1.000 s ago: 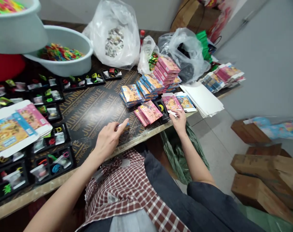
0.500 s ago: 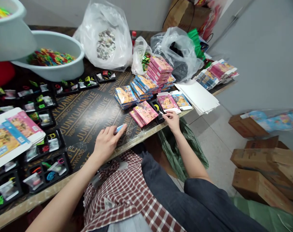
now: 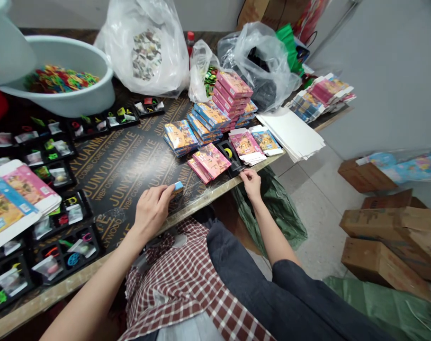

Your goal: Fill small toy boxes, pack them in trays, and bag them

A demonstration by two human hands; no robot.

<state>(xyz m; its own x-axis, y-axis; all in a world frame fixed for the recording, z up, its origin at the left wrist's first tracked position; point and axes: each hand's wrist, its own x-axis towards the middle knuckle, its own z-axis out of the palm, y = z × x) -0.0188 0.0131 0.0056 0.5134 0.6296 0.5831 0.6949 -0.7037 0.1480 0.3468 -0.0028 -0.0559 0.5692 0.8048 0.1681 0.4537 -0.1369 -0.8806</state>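
Two pinches meet the tabletop edge: your left hand holds a small blue box, your right hand something too thin to identify. Pink boxes sit within reach.

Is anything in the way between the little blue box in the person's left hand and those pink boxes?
No, nothing visible blocks it. Only the bare printed board lies between the small blue box, held in the left hand, and the pink boxes.

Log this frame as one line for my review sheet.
left hand: holds small blue box | right hand: fingers pinched, beside black tray | surface: plywood table
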